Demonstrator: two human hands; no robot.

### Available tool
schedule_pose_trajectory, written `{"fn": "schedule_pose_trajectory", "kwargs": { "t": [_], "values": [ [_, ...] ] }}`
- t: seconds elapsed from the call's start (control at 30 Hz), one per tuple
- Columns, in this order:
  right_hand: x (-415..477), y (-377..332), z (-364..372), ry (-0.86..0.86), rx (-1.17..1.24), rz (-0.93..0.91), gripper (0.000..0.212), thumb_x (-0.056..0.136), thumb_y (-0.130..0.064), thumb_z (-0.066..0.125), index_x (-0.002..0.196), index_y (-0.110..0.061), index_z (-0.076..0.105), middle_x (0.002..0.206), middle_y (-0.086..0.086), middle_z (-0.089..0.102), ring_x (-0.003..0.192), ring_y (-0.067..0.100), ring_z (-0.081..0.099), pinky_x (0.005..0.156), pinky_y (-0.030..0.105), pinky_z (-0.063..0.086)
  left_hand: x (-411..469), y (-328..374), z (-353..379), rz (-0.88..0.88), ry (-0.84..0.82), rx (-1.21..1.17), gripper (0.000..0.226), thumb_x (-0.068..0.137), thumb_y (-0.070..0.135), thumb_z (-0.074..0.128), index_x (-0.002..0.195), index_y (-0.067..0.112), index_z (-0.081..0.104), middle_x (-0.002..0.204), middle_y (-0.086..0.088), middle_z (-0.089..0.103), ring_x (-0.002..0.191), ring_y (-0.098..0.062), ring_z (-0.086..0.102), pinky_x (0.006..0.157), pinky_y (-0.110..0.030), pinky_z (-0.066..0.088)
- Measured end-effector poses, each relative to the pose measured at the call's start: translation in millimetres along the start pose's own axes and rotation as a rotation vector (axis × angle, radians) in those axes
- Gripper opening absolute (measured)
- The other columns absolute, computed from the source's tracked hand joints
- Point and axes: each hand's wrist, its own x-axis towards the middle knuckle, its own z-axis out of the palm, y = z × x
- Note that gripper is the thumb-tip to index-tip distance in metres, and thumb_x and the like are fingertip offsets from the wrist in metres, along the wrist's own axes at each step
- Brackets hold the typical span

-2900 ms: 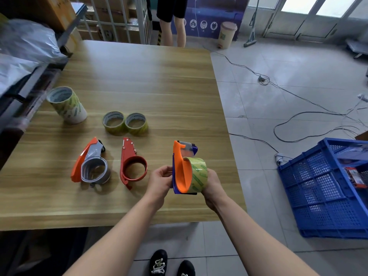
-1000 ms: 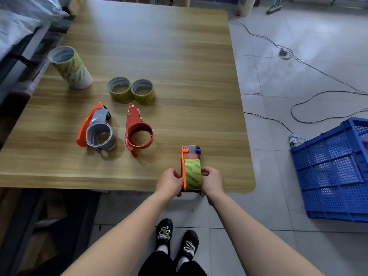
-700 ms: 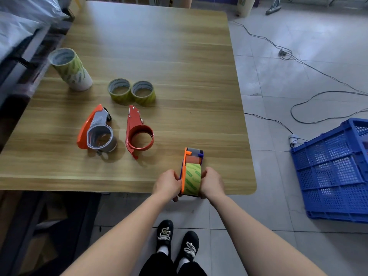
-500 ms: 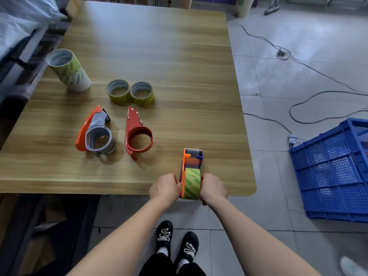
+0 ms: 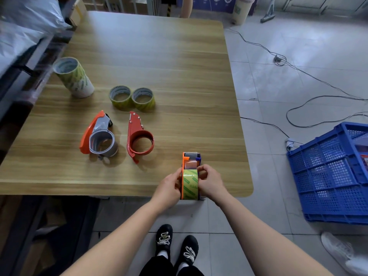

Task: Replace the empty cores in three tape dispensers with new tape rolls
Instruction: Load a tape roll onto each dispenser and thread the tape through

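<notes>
An orange and blue tape dispenser (image 5: 188, 161) with a green tape roll (image 5: 190, 184) in it stands upright at the table's near edge. My left hand (image 5: 168, 188) grips its orange side. My right hand (image 5: 210, 181) grips the other side, fingers curled over the roll's top. Further left an orange and grey dispenser (image 5: 98, 137) and a red dispenser (image 5: 139, 139) lie flat. Two green tape rolls (image 5: 131, 98) lie behind them, and a wrapped stack of rolls (image 5: 74, 77) leans at the far left.
The wooden table (image 5: 159, 66) ends just right of the held dispenser. A blue crate (image 5: 330, 174) stands on the tiled floor to the right, with cables (image 5: 298, 116) behind it. Shelving with plastic bags (image 5: 25, 24) lines the left side. Another person's white shoe (image 5: 342, 251) is at the lower right.
The dispenser came down from mid-air to the table's near edge. Over the last second my right fingers moved up over the top of the roll.
</notes>
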Motion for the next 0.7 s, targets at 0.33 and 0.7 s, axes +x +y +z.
{"fn": "schedule_pose_trajectory", "kwargs": {
  "t": [0.33, 0.7],
  "values": [
    [-1.3, -4.6, -3.5, 0.023, -0.081, 0.002, 0.024, 0.084, -0.011, 0.054, 0.101, -0.026, 0.063, 0.098, 0.0, 0.07, 0.087, 0.02, 0.063, 0.07, 0.029, 0.051, 1.4, 5.4, 3.5, 0.038, 0.023, 0.015, 0.062, 0.082, 0.004, 0.057, 0.135, 0.033, 0.044, 0.118, 0.002, 0.057, 0.106, -0.016, 0.056, 0.087, -0.033, 0.051],
    [-6.0, -68.0, -24.5, 0.133, -0.317, -0.274, 0.028, 0.091, -0.02, 0.051, 0.117, -0.018, 0.062, 0.115, 0.004, 0.067, 0.105, 0.024, 0.061, 0.086, 0.034, 0.051, 8.2, 4.1, -57.0, 0.006, 0.331, 0.479, 0.041, 0.088, 0.002, 0.049, 0.124, 0.018, 0.06, 0.122, -0.001, 0.056, 0.113, -0.021, 0.053, 0.092, -0.031, 0.047]
  ]
}}
